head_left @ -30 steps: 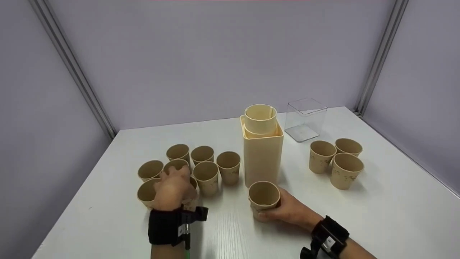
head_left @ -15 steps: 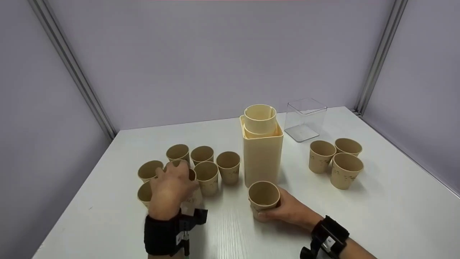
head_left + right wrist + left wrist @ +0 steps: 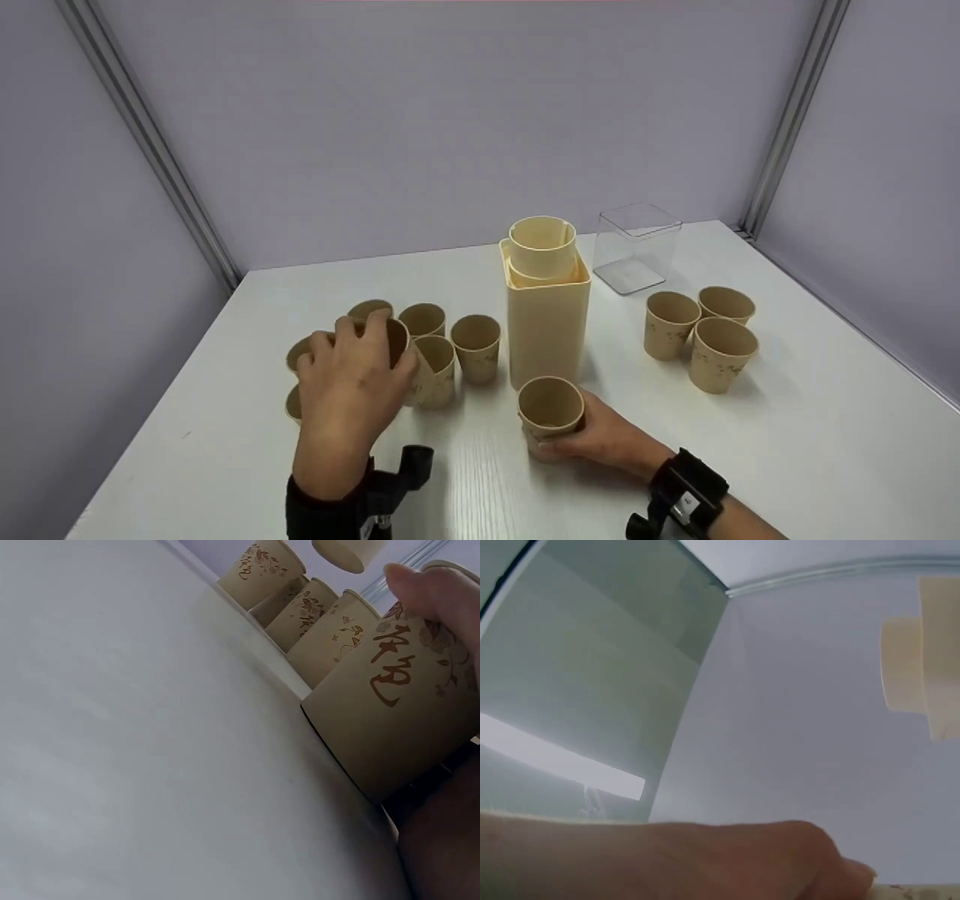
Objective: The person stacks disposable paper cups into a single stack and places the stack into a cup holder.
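My left hand (image 3: 371, 346) grips a tan paper cup (image 3: 397, 339) and holds it tilted just above a cluster of similar cups (image 3: 477, 339) on the left of the white table (image 3: 787, 450). The right hand (image 3: 574, 431) is wrapped around another paper cup (image 3: 551, 407), which stands on the table in front of a tall beige square holder (image 3: 546, 334) with an inner sleeve sticking out of its top. In the right wrist view that held cup (image 3: 390, 720) fills the right side, a fingertip (image 3: 424, 589) on its rim. The left wrist view shows only the back of my left hand (image 3: 705, 862) and the holder (image 3: 930, 660).
Three more paper cups (image 3: 667, 324) stand together on the right of the table. A clear plastic box (image 3: 636, 247) sits behind them near the back wall. Grey walls with metal corner posts (image 3: 791, 127) close in the table on three sides.
The left hand has closed on a cup in the cluster, lifted it and tilted it. The right hand and its cup have stayed put.
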